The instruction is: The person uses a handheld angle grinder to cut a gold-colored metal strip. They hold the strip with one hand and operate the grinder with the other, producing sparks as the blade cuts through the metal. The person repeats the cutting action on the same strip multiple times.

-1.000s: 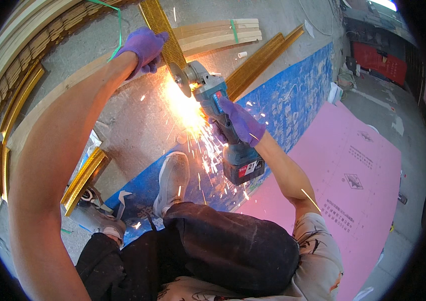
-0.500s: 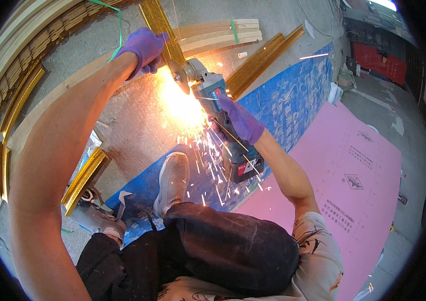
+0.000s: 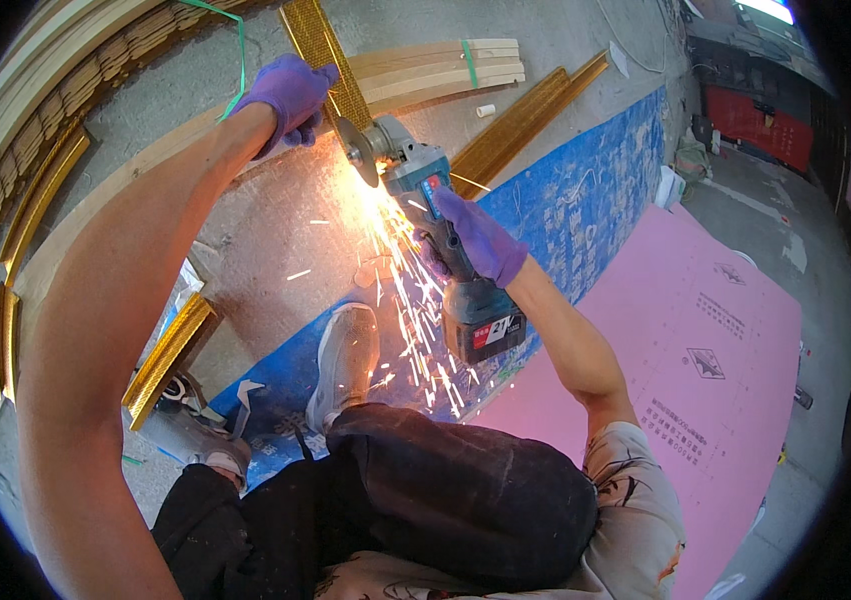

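My right hand [image 3: 478, 236], in a purple glove, is wrapped round the body of a cordless angle grinder [image 3: 418, 168] with a black battery at its lower end. The grinder's disc [image 3: 355, 150] meets the near end of a gold patterned metal strip [image 3: 317, 40], and sparks stream from there toward my shoe [image 3: 347, 350]. My left hand [image 3: 290, 98], gloved in purple too, is closed on the left edge of that strip, just left of the disc. The exact cut line is hidden by the disc and glare.
Light curved strips [image 3: 445, 72] lie beyond the grinder, beside a gold profile [image 3: 525, 125]. A short gold piece [image 3: 173, 355] is near my left foot. Blue sheeting [image 3: 585, 195] and a pink board [image 3: 685, 330] cover floor at right. Stacked strips [image 3: 75, 75] curve along the left.
The bright glare at the disc has shrunk, and the sparks now fall in a narrower stream. Both hands and the grinder stay nearly in place.
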Motion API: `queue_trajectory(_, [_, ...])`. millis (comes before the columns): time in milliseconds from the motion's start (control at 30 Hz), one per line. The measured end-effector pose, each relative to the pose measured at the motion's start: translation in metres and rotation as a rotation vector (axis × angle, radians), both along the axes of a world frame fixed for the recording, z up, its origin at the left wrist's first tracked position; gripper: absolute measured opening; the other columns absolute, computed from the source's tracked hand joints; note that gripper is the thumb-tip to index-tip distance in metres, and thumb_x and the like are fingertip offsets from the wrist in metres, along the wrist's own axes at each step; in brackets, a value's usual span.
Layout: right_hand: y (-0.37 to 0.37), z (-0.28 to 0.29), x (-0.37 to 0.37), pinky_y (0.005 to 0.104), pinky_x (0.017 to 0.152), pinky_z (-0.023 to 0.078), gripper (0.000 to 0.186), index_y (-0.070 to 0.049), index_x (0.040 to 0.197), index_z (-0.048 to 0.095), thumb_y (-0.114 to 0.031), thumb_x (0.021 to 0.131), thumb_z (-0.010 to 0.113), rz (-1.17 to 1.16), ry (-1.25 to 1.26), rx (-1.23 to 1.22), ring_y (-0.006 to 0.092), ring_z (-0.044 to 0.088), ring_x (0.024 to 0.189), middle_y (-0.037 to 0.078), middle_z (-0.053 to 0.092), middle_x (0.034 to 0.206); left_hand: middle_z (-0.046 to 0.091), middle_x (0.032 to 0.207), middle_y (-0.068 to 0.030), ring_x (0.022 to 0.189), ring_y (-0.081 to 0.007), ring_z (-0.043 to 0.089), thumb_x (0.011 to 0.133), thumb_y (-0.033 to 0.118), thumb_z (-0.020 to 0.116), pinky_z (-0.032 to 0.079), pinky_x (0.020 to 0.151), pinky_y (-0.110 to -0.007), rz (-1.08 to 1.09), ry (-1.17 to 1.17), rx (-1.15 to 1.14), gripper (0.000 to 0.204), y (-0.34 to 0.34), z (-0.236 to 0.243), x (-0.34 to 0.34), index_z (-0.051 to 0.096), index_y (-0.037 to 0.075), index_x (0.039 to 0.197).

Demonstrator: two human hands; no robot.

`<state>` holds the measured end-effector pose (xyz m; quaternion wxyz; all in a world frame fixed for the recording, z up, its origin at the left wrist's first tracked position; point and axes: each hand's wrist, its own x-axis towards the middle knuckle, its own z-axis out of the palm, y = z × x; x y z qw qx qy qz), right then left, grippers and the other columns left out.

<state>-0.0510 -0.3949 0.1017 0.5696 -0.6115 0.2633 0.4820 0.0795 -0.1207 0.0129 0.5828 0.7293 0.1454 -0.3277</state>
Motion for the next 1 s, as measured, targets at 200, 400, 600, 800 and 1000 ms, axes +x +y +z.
queue_trajectory(200, [0.003,-0.002,-0.003,0.0309,0.049,0.052,0.072,-0.004,0.094,0.064,-0.076,0.089,0.063,-0.006,-0.052,-0.111,0.0156,0.063,0.054,0.005,0.063,0.070,0.060,0.056,-0.0106,0.039,-0.0225,0.061,0.105,0.048,0.058,0.048,0.036,-0.036,-0.048,-0.003,0.022,0.061,0.000,-0.001,0.001,0.061,-0.002,0.070])
queue_trajectory(400, [-0.001,0.005,-0.013,0.0331,0.048,0.050,0.075,-0.004,0.109,0.062,-0.078,0.094,0.054,0.014,-0.045,-0.079,0.0169,0.060,0.055,0.005,0.061,0.071,0.060,0.056,-0.0118,0.040,-0.0232,0.062,0.104,0.047,0.059,0.049,0.038,-0.039,-0.053,0.005,0.048,0.060,0.000,-0.007,0.003,0.063,-0.002,0.070])
queue_trajectory(600, [-0.004,0.035,-0.035,0.0318,0.048,0.048,0.076,-0.005,0.101,0.062,-0.078,0.099,0.039,-0.128,-0.082,-0.173,0.0176,0.057,0.051,0.005,0.060,0.067,0.067,0.060,-0.0164,0.047,-0.0273,0.066,0.105,0.044,0.057,0.055,0.049,-0.041,-0.110,-0.062,0.086,0.059,0.003,-0.008,0.003,0.066,-0.001,0.068])
queue_trajectory(800, [-0.010,0.047,-0.056,0.0313,0.049,0.048,0.073,-0.008,0.101,0.063,-0.076,0.101,0.035,-0.282,-0.079,-0.223,0.0170,0.057,0.053,0.004,0.061,0.069,0.072,0.094,-0.0131,0.084,-0.0331,0.074,0.098,0.028,0.062,0.060,0.074,-0.046,-0.540,-1.013,0.608,0.022,0.004,0.000,-0.021,0.071,0.013,0.111])
queue_trajectory(1000, [-0.017,0.052,-0.082,0.0306,0.050,0.048,0.072,-0.009,0.107,0.063,-0.075,0.101,0.036,-0.401,-0.184,-0.154,0.0165,0.059,0.055,0.004,0.063,0.071,0.062,0.124,-0.0077,0.128,-0.0291,0.056,0.076,0.034,0.084,0.044,0.110,-0.044,-0.980,-1.516,0.642,0.059,0.022,-0.006,-0.005,0.062,0.019,0.129])
